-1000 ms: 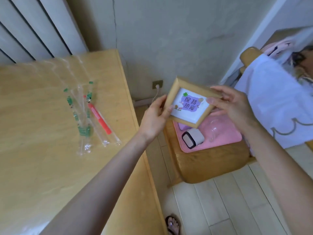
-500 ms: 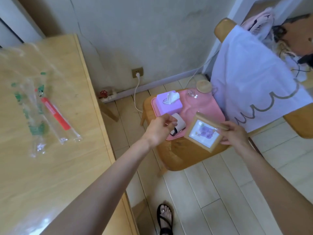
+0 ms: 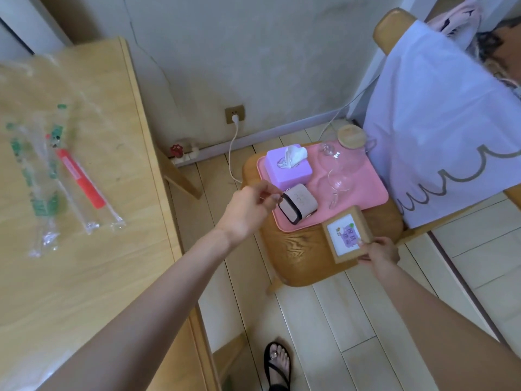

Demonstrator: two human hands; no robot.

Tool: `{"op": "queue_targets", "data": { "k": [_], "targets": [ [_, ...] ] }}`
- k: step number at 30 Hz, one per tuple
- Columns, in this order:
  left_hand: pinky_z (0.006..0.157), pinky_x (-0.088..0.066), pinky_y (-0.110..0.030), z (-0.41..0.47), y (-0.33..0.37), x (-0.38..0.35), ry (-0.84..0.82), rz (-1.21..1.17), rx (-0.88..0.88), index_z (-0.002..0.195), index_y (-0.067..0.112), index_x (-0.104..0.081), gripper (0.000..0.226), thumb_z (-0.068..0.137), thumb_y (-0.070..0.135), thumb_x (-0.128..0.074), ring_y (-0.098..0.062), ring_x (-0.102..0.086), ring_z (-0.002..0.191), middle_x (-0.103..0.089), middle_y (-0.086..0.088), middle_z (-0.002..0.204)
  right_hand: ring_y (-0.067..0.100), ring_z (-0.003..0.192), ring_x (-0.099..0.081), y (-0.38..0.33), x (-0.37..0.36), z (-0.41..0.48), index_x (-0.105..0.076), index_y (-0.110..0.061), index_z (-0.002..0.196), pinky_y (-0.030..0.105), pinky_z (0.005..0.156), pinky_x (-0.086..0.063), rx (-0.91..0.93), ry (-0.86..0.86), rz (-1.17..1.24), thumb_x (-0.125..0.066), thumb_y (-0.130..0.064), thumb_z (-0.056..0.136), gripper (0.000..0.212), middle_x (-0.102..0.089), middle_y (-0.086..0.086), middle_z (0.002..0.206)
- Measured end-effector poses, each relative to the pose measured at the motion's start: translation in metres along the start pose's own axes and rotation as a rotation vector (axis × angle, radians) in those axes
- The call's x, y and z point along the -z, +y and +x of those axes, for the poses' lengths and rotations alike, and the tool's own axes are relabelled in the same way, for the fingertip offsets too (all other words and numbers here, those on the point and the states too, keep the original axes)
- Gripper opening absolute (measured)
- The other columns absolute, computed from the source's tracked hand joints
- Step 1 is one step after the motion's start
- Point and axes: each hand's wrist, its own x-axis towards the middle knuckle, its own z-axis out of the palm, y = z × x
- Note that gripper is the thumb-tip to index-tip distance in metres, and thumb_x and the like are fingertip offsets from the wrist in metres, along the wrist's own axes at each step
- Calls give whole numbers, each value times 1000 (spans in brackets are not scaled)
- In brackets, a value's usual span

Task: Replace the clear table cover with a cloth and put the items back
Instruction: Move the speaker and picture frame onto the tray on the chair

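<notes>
A pink tray (image 3: 363, 190) on the wooden stool (image 3: 296, 255) holds a purple tissue box (image 3: 287, 170) with one tissue (image 3: 294, 155) sticking out. It also holds a small beige case (image 3: 300, 206), a clear glass (image 3: 338, 176) lying on its side and a jar with a wooden lid (image 3: 351, 135). The left hand (image 3: 248, 210) pinches the case's black band with curled fingers. The right hand (image 3: 380, 253) grips a wooden picture frame (image 3: 344, 238) just beside the tray's near corner. The clear table cover (image 3: 33, 80) lies on the surface (image 3: 84, 277) under plastic-wrapped packets (image 3: 70, 176). The white cloth (image 3: 437, 122) drapes over a chair (image 3: 390, 24).
</notes>
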Motion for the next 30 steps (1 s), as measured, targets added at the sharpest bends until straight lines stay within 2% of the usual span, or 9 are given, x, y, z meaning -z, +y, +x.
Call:
{"op": "queue_targets", "data": {
  "k": [6,11,13,16,19,22,26,28,30],
  "targets": [
    [93,-49,-36,0,-3,8,50,-41,-4,98,11,-63,12,94,15,-52,-21,-65,96,-70,-1,93,36,96,-62,5,-5,13,-57,-11,95,43,76,-55,22,47,42,-72,1,78,26,-60,21,115],
    [92,-50,-35,-2,-8,9,37,-23,-12,99,12,-64,14,95,16,-51,-18,-65,96,-70,0,96,29,91,-59,-7,-1,32,-64,-11,112,44,84,-54,176,68,-99,-63,5,82,34,-64,14,113],
    [92,-50,-36,-2,-10,10,37,-15,-18,99,14,-64,14,95,17,-51,-17,-65,97,-71,1,97,26,92,-55,-18,-1,36,-63,-5,114,37,85,-48,278,63,-222,-55,11,82,37,-64,18,116],
    [92,-50,-34,-2,-12,11,38,-17,-23,99,16,-64,13,95,18,-51,-15,-65,96,-70,2,98,34,101,-57,-33,-1,41,-63,2,109,25,77,-34,425,59,-398,-47,11,84,32,-63,23,110],
    [91,-51,-36,0,-14,12,42,-6,-34,98,16,-64,13,95,17,-52,-16,-65,95,-71,2,97,38,103,-56,-43,-3,56,-63,-2,104,31,77,-38,538,90,-541,-45,-2,89,23,-62,22,106],
    [89,-51,-35,3,-15,13,38,1,-34,99,14,-64,13,95,17,-52,-16,-65,95,-71,1,98,40,105,-54,-50,-5,76,-59,-12,116,42,88,-46,623,75,-719,-45,-8,90,30,-58,23,116],
    [89,-51,-35,7,-15,11,36,1,-44,99,15,-64,13,95,17,-51,-16,-64,96,-70,2,98,37,116,-50,-61,-11,89,-49,-20,135,39,98,-43,622,-22,-833,-49,0,86,53,-53,17,131],
    [88,-52,-35,9,-15,9,34,-4,-48,97,16,-63,12,95,17,-51,-16,-64,96,-70,2,98,36,118,-50,-67,-15,88,-47,-19,136,37,97,-40,639,-51,-893,-52,0,86,54,-51,17,134],
    [89,-51,-35,12,-16,6,27,-3,-43,97,17,-63,12,95,18,-51,-16,-64,96,-70,3,98,38,117,-50,-69,-17,89,-50,-14,133,40,97,-40,636,-56,-907,-48,-1,89,46,-53,20,130]
  ]
}}
